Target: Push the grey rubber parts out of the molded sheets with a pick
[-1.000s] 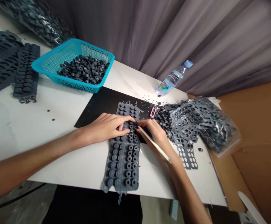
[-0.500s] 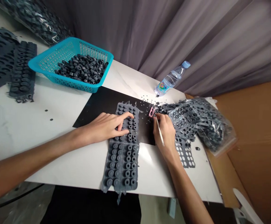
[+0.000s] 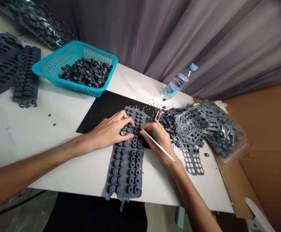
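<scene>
Head view: the right grip (image 3: 163,137) is closed on a slim white stick (image 3: 162,150), its tip apparently at the grey sheet (image 3: 124,164), though the fingers obscure it. The left grip (image 3: 111,130), thumb and fingers parted, rests on this ragged-edged sheet, set with round knobs in rows, some holed. It lies beneath the left grip, across a black mat (image 3: 96,109) and the bench (image 3: 82,174).
</scene>
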The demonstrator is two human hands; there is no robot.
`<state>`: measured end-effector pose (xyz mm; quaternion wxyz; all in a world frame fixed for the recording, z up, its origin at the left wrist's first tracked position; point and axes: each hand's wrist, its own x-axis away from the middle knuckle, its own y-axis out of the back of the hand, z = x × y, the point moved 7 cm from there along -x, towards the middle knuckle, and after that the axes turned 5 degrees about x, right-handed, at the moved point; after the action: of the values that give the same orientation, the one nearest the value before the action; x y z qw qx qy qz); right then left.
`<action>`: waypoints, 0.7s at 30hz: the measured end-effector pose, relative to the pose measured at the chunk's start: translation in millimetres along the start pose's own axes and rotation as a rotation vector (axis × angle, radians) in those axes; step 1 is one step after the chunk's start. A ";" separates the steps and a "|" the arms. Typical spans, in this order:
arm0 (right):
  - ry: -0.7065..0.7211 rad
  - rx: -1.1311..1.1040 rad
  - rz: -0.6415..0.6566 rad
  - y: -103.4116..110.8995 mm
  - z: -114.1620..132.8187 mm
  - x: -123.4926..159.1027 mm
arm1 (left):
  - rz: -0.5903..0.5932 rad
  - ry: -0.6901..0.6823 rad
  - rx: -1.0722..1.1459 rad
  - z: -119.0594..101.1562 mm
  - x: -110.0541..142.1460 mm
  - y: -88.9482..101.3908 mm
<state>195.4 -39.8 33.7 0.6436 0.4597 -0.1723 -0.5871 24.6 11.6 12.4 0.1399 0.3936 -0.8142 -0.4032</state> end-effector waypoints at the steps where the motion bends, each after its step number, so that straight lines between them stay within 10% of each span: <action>1: 0.013 0.005 0.010 -0.5 0.7 0.4 | 0.001 -0.003 -0.001 -0.3 0.2 -0.1; 21: 0.046 0.131 0.076 -4.0 6.9 -0.6 | 0.019 -0.036 -0.022 -2.8 0.7 -2.7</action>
<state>187.6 -41.5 34.3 0.6378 0.5074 -0.2128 -0.5390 27.1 8.5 12.0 0.1335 0.3770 -0.8158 -0.4177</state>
